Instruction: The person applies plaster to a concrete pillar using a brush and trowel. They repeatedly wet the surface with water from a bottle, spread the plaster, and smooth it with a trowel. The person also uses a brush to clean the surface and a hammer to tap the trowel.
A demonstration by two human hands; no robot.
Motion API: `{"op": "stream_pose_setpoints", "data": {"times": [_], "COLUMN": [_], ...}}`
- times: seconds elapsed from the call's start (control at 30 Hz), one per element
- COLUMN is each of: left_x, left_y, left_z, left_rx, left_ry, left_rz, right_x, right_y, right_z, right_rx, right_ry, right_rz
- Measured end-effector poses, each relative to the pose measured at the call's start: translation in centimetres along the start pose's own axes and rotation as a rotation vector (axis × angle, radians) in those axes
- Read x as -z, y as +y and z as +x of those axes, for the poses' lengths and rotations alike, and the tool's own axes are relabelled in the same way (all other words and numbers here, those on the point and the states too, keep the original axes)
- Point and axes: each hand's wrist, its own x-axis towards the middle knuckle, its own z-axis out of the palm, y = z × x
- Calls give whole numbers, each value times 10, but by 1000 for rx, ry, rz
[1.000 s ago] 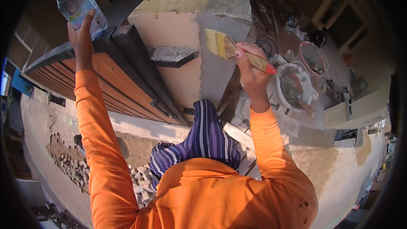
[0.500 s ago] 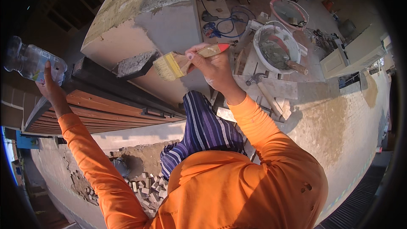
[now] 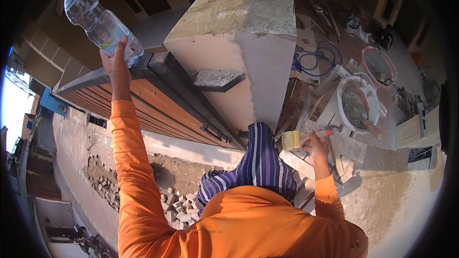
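Observation:
A clear plastic bottle (image 3: 99, 19) with a blue cap is held by its base in my left hand (image 3: 117, 69), tilted with the cap toward the upper left. That hand is at the top of the wood-slatted gate (image 3: 143, 102) with its dark metal frame. My right hand (image 3: 316, 150) grips a wide paintbrush (image 3: 300, 139) by the handle, low beside my knee, its pale bristles pointing left. Between the hands rises a plastered pillar (image 3: 267, 67), part bare grey, part pinkish. A dark bracket-shaped piece topped with rough mortar (image 3: 219, 80) juts from its side.
At right stand a white bucket of mortar (image 3: 355, 105) and a pink-rimmed bucket (image 3: 379, 69). Nearby lie wooden boards (image 3: 344, 148), partly under a hammer, and a blue hose or cable (image 3: 330, 59). Below the gate are loose paving blocks (image 3: 179, 208).
My left hand has raised the bottle, and its blue cap now shows. My right hand has drawn the paintbrush away from the pillar, down toward my knee. The view has shifted left.

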Motion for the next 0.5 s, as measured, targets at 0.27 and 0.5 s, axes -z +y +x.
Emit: {"op": "stream_pose_setpoints", "data": {"times": [0.27,0.5], "left_x": [-9,-71], "left_y": [6,24], "left_z": [7,12], "left_rx": [-2,-8], "left_ry": [-55,-116], "left_rz": [34,-134], "right_x": [8,4], "right_y": [6,7], "right_z": [4,-3], "right_rx": [11,-7], "right_ry": [-2,26], "right_rz": [40,6]}}
